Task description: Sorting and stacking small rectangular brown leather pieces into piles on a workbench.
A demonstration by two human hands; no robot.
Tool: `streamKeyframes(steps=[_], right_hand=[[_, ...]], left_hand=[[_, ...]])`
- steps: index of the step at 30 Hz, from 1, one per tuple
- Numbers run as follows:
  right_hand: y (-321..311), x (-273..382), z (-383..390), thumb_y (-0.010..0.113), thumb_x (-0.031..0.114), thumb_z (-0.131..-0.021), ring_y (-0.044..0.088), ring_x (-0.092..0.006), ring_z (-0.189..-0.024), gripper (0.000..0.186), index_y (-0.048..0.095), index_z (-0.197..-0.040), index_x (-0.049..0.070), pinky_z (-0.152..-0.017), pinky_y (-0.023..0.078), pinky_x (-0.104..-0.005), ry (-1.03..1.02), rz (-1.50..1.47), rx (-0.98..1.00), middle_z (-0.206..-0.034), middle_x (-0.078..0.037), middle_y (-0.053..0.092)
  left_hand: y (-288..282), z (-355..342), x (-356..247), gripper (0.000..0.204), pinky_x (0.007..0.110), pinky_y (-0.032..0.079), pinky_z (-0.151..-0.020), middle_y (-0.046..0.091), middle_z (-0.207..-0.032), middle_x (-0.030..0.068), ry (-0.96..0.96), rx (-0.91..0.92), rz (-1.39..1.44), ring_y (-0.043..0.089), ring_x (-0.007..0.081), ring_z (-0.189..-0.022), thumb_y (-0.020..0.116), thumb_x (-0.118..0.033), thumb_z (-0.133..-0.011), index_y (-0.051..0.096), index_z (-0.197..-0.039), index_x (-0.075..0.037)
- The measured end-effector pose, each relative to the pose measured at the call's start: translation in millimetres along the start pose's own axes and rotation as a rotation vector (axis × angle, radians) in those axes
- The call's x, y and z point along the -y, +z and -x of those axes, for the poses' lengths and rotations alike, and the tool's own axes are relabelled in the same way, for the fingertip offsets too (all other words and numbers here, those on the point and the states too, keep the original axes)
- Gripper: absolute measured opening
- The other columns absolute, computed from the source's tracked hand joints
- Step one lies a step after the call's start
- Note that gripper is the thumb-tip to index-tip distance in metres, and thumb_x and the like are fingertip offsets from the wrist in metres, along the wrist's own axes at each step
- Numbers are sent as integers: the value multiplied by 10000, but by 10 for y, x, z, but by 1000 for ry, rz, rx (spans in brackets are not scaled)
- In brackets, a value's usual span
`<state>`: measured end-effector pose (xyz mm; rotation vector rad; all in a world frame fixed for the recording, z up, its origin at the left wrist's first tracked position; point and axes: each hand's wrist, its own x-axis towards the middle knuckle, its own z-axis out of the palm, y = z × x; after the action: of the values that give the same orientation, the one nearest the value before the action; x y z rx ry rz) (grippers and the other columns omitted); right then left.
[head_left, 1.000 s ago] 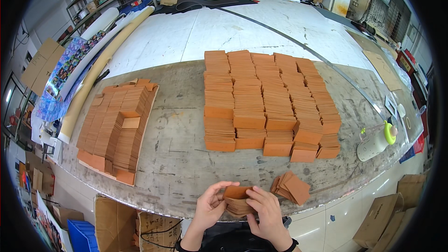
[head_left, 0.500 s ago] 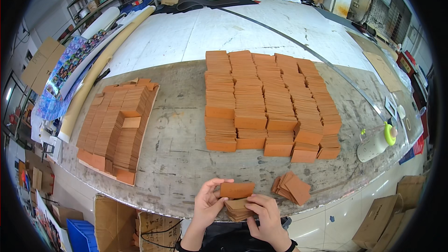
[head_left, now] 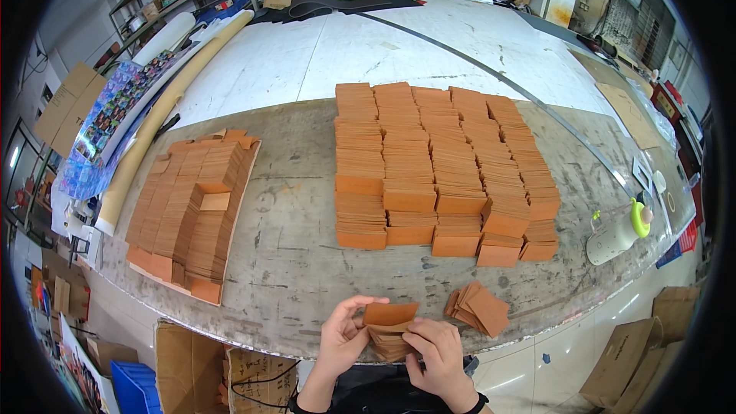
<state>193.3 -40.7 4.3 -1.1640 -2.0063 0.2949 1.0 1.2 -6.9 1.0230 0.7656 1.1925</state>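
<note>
Between my two hands, at the table's near edge, is a small stack of brown leather-like pieces [head_left: 389,341]. My left hand [head_left: 343,337] grips its left side, with the thumb and fingers closed around the edge. My right hand [head_left: 437,356] pinches the right side. One orange-brown piece [head_left: 389,313] stands tilted up at the back of the stack, touching the left fingers. Just right of my hands lies a loose fanned pile of the same pieces [head_left: 479,309]. Beyond them stand long packed rows of such pieces [head_left: 445,169].
On the left, a board [head_left: 244,215] carries more packed pieces [head_left: 184,207]. A pale bottle with a green lid [head_left: 617,234] stands at the right edge of the table [head_left: 295,238]. Long rolls [head_left: 176,100] lie at the far left. A metal strip [head_left: 498,77] crosses the back. Cardboard boxes [head_left: 188,364] sit below.
The piece at the back of the stack has dropped closer against the others and now leans over them. Both hands stay in nearly the same place.
</note>
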Motion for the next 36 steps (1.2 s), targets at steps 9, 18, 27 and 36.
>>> streamKeyframes(steps=[9, 18, 27, 36], right_hand=[[-65, 48, -173, 697, 9, -671, 583, -349, -1141, 517, 558, -1167, 51, -934, 447, -469, 93, 1, 43, -1210, -146, 584], [12, -12, 0, 710, -3, -672, 529, -390, -1234, 519, 551, -1163, 54, -973, 431, -483, 161, -229, 52, -1303, -194, 542], [-48, 28, -140, 712, 17, -688, 539, -387, -1214, 511, 563, -1173, 69, -952, 452, -462, 77, -46, 59, -1276, -180, 549], [-6, 21, -133, 727, -8, -698, 561, -341, -1155, 556, 558, -1225, 45, -913, 470, -442, 127, -168, 7, -1218, -154, 554]], left_hand=[[-7, 4, -7, 518, 325, 511, -986, 525, -1368, 217, -15, 25, -11, 585, 236, -1202, 405, 229, -850, 441, -1316, 5], [-1, 3, -10, 521, 267, 541, -879, 534, -1374, 212, -18, -10, -50, 625, 198, -1136, 383, 222, -845, 448, -1316, 10], [-6, 14, -29, 491, 277, 535, -906, 527, -1377, 218, -44, 7, -54, 621, 215, -1147, 369, 213, -865, 451, -1310, 22], [32, 9, -64, 488, 365, 532, -965, 547, -1309, 240, -32, -57, -22, 601, 278, -1181, 361, 220, -827, 459, -1260, 18]])
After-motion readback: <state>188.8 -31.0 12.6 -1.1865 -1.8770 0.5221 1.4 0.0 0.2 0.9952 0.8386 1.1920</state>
